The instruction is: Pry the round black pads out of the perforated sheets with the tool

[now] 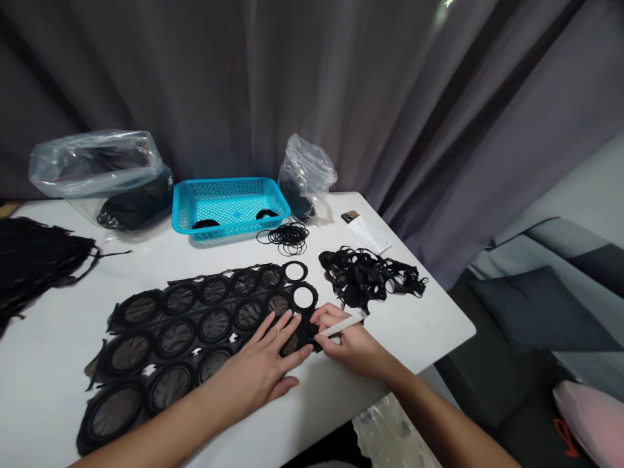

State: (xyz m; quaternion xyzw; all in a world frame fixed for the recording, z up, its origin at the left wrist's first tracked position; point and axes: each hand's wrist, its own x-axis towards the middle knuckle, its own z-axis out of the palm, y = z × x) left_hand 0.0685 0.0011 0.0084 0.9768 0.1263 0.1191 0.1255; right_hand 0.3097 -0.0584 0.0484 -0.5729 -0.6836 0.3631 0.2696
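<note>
Right fingers (336, 325) gripping white tool (344, 324), left fingers (280, 328) flat on black sheet (195, 325); white table (414, 325), grey curtain (341, 84).

Two plastic bags (97, 169) (305, 175), one blue basket (229, 205), two hands (258, 370) (348, 344).

Matt black mesh sheet (195, 338) on smooth white table (429, 325), perforated glossy blue plastic basket (229, 205), crinkled clear plastic bags (305, 172).
</note>
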